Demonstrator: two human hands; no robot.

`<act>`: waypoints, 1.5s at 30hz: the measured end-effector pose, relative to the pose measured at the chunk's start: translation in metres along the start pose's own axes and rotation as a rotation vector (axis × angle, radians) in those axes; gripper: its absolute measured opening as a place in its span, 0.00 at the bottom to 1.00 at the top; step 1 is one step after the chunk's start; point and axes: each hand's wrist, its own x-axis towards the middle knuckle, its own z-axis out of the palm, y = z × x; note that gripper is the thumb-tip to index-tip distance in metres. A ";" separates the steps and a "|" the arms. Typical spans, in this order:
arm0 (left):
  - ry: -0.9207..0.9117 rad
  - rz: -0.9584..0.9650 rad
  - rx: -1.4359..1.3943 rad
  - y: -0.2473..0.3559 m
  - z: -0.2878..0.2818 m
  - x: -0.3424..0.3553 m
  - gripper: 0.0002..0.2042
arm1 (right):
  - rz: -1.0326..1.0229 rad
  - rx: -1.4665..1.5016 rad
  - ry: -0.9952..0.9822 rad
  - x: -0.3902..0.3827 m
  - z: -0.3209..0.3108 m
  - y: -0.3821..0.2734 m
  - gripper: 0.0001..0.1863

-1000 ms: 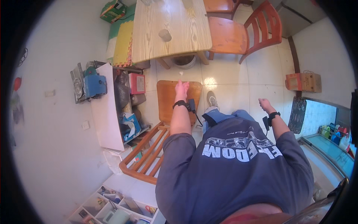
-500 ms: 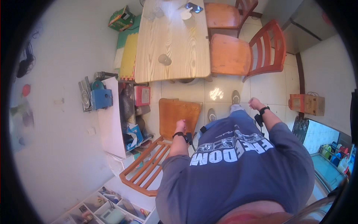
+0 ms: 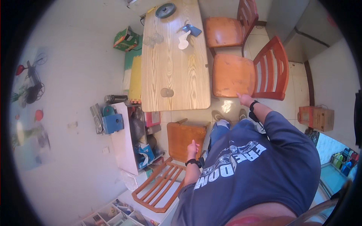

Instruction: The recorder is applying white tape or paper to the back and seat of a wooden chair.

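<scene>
A shelf unit [image 3: 126, 147] with a white panel stands left of the worktop [image 3: 175, 71], probably against the wall to spare floor space. On the worktop's near end is a glass [image 3: 167, 92], perhaps set there for a sitter. Just off that end, the slatted chair [image 3: 184, 135] has its seat toward the worktop, presumably for sitting there. The left hand [image 3: 193, 149] hangs before that seat, empty, fingers loosely apart. Right of the worktop, the orange chair [image 3: 233, 77] likewise faces its long side. The right hand [image 3: 246, 100] is by that chair's near edge; I cannot tell whether its fingers grip it.
</scene>
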 end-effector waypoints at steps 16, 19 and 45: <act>-0.324 -0.091 -0.658 -0.016 -0.002 0.107 0.21 | -0.289 -0.112 0.865 0.173 -0.140 -0.304 0.40; -0.299 -0.028 -0.617 -0.004 -0.010 0.099 0.16 | -0.199 -0.084 0.840 0.197 -0.138 -0.342 0.44; 0.015 1.054 0.619 0.346 -0.002 0.022 0.26 | -0.964 -0.599 -0.668 0.073 -0.141 -0.319 0.40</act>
